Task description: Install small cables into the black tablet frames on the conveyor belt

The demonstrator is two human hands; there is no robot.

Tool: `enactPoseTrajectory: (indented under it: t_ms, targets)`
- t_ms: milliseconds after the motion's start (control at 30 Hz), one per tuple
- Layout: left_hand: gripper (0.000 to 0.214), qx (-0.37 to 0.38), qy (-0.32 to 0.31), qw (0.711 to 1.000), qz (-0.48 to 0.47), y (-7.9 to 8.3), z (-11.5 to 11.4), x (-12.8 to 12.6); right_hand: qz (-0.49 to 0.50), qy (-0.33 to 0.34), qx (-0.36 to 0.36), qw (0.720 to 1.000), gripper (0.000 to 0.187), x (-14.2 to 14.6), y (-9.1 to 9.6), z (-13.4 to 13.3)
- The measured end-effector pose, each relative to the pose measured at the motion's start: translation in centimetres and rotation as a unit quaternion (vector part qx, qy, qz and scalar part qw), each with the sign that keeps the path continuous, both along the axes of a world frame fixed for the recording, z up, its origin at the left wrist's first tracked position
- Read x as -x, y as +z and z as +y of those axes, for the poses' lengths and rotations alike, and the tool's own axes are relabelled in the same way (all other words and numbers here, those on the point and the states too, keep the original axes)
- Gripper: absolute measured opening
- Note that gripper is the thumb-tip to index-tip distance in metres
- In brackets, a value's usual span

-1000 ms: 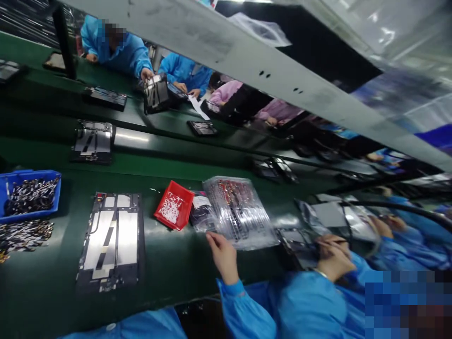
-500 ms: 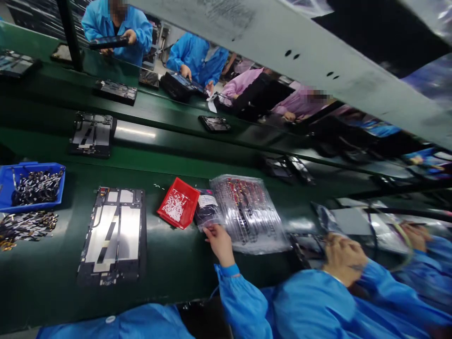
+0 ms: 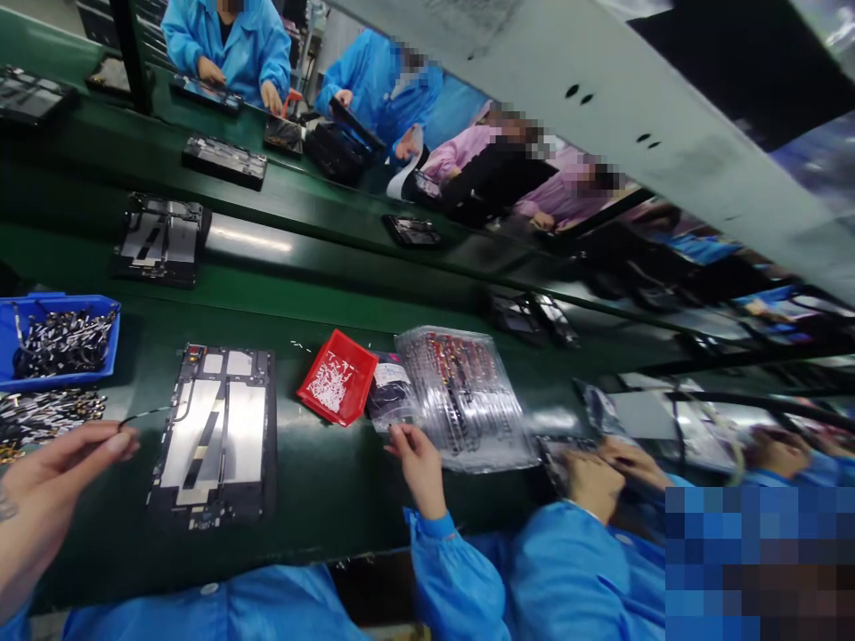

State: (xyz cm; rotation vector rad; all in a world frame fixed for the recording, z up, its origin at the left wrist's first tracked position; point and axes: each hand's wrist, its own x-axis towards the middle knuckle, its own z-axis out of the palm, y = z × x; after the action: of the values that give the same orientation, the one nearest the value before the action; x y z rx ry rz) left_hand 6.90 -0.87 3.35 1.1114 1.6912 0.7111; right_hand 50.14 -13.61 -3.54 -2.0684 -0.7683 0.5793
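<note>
left hand [image 3: 70,472] pinches a thin cable [image 3: 145,413]; right hand [image 3: 419,460], fingers narrow, at a packet [image 3: 389,392], grip unclear

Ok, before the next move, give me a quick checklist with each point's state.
1. Left hand gripping the thin cable: ok, pinched between fingers and thumb.
2. Open device lying flat, insides facing up: ok.
3. Cable's far end touching the device: cannot tell.
4. Right hand away from the device: ok, it is beside the clear bag.
5. White pieces all inside the red tray: not ok, a few lie outside.
</note>
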Motion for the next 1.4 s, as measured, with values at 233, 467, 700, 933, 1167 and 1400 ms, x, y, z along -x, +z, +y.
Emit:
enactPoseTrajectory:
  t_ms: [233,467,700,933,1167,1400]
  targets:
    - [0.02,0.048,-0.06,0.966,-0.248,0.1,0.1,-7.4,0.214,0.109,-0.081,0.967,0.023,8.2,5.4,1.7]
    - [0.021,0.094,-0.101,0.935,-0.327,0.6,-0.9,-10.1,0.298,0.274,-0.105,0.908,0.019,13.7,6.7,4.5]
    - [0.021,0.099,-0.088,0.925,-0.357,0.9,-1.0,-10.5,0.165,0.386,-0.118,0.9,0.019,15.1,7.6,6.0]
    - [0.018,0.1,-0.123,0.928,-0.338,0.6,-0.1,-10.7,-0.2,0.506,-0.123,0.83,0.021,15.5,9.6,7.7]
    - [0.009,-0.007,-0.233,0.951,-0.203,0.2,-0.4,-10.4,-0.313,0.539,-0.084,0.777,0.023,15.5,9.7,8.5]
    - [0.008,-0.025,-0.282,0.949,-0.138,0.8,-0.2,-10.4,-0.324,0.548,-0.049,0.77,0.02,15.5,9.7,8.6]
